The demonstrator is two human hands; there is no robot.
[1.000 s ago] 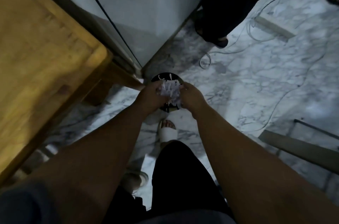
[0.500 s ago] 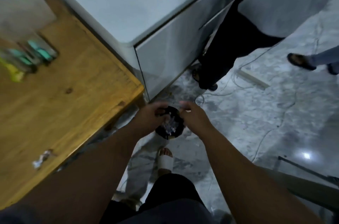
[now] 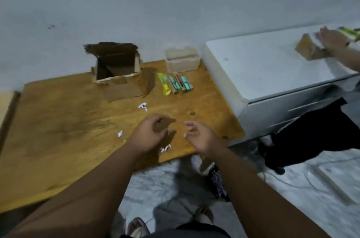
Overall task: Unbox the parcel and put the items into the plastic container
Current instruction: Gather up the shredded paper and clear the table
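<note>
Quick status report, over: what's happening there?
Left hand and right hand empty. Box open; items beside plastic container, not inside. Path clear.

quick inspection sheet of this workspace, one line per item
surface: wooden table, worn top, against a grey wall
job's things: open cardboard box, flaps up; clear plastic container behind a row of packaged items lying on the table
clutter: white paper scraps scattered on the table
hands: left hand loosely curled, right hand open, both empty above the front edge
cables: thin cable on the marble floor, lower right
surroundings: white cabinet beside the table; another person's hand on a second box there
</note>
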